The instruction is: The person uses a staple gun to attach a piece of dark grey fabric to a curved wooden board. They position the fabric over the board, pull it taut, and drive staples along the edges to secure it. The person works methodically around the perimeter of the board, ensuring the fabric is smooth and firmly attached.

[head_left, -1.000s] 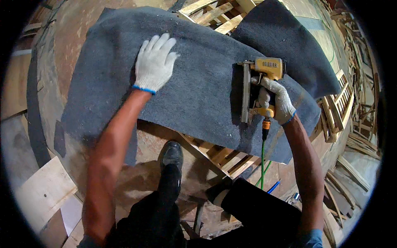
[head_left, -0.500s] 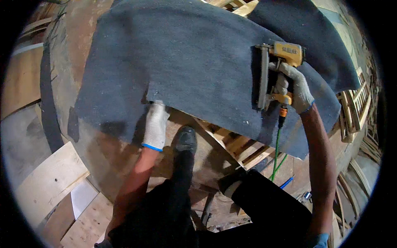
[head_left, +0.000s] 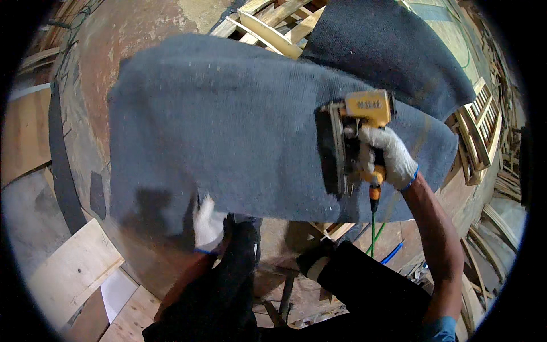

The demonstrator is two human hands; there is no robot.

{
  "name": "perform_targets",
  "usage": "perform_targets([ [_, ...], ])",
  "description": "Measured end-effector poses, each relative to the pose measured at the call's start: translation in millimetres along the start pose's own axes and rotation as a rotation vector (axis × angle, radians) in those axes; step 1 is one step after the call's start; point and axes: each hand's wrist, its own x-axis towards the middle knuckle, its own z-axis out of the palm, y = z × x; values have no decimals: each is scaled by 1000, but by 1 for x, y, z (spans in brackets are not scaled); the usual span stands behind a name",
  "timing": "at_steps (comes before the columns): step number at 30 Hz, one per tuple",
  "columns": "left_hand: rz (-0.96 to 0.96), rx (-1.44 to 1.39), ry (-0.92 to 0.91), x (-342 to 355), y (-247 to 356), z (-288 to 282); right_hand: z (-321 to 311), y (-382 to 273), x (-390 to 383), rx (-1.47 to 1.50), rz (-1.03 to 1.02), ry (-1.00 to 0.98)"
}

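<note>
A large dark grey felt-like fabric sheet lies spread in front of me, covering most of a slatted wooden frame. My left hand, in a white knit glove, grips the sheet's near edge at the left, beside my foot; its fingers are a little blurred. My right hand, gloved the same way, is closed round the handle of a yellow pneumatic nail gun. The nail gun is held over the sheet's right part, its long magazine to the left of the hand. A green air hose runs from its handle.
A second dark sheet lies at the far right, beside bare wooden slats. Slatted wooden pieces are stacked at the right. Plywood boards lie at the lower left. A blue tube lies near my right leg.
My left hand has come toward me with the sheet's near edge, which now hides more of the frame. More slats show at the far side. The nail gun has moved left and nearer.
</note>
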Motion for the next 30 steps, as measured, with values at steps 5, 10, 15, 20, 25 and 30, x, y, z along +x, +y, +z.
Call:
perform_targets([
  [5,-325,983,-131,-38,23,-21,4,22,-22,-78,164,2],
  [10,69,1442,-652,-39,72,87,6,30,-23,-11,162,-7],
  [15,1014,2068,-768,57,16,170,-2,26,-22,35,156,-33],
  [20,1159,1946,-773,107,8,184,-8,19,-28,6,59,92],
  [25,1315,1974,-513,140,19,195,-22,12,-27,-4,22,96],
  [30,1324,2024,-523,142,22,197,-37,1,-28,23,-32,109],
])
